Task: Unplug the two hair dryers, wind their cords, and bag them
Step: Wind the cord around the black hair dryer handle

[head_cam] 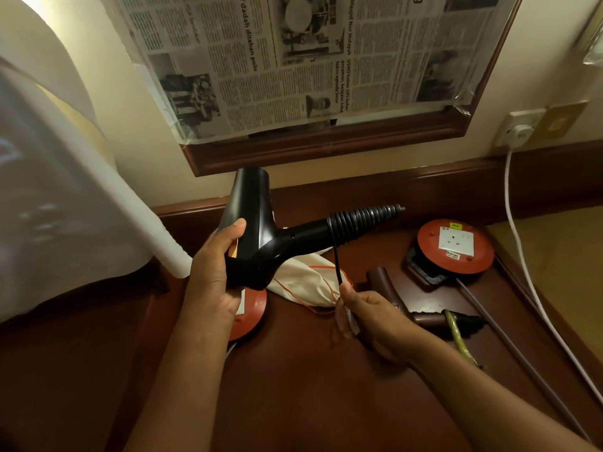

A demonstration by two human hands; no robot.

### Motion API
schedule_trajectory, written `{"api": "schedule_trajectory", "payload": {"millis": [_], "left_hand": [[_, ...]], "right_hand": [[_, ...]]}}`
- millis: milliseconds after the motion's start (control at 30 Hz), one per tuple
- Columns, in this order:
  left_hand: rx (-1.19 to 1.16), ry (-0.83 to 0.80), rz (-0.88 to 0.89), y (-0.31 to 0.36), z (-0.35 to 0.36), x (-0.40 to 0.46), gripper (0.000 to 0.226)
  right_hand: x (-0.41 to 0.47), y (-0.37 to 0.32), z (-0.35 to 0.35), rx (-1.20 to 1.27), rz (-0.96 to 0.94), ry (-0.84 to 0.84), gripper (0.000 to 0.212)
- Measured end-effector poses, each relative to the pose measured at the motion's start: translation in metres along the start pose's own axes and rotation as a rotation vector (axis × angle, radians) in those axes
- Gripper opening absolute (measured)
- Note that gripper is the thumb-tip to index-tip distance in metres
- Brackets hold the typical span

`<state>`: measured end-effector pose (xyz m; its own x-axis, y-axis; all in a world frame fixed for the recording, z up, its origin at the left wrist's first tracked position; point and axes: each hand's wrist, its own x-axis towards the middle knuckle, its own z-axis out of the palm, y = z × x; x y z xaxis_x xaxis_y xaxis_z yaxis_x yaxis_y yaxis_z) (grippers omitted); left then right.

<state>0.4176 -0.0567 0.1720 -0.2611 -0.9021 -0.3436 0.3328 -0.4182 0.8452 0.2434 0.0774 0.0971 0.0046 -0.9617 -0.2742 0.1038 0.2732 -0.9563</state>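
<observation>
My left hand (213, 272) grips the body of a black hair dryer (257, 233), held above the dark wooden table with its nozzle pointing up and away. Its black cord (336, 256) is coiled in several turns around the handle. From the coil a short length drops to my right hand (368, 314), which pinches it between thumb and fingers. A cream drawstring bag (306, 285) with an orange string lies on the table just behind both hands. A second, brown hair dryer (388, 288) lies to the right of my right hand.
A red extension reel (455, 247) with a white socket sits at the right. Another red reel (249, 311) is partly hidden under my left hand. A white plug (520, 133) sits in the wall socket, its cable running down. White cloth (65, 190) hangs at the left.
</observation>
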Motion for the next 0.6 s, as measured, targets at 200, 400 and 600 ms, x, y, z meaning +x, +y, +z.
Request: {"api": "schedule_trajectory", "payload": {"millis": [200,400,600], "left_hand": [[0.004,-0.021,-0.002,0.009,0.003,-0.007,0.047],[-0.003,-0.069,-0.042,0.012,0.003,-0.015,0.048],[0.009,-0.137,-0.053,0.018,0.003,-0.02,0.055]], "right_hand": [[0.002,0.007,-0.001,0.113,0.002,0.012,0.049],[0.006,0.01,-0.003,0.111,-0.042,0.022,0.036],[0.012,-0.002,-0.012,-0.248,-0.09,0.224,0.044]]}}
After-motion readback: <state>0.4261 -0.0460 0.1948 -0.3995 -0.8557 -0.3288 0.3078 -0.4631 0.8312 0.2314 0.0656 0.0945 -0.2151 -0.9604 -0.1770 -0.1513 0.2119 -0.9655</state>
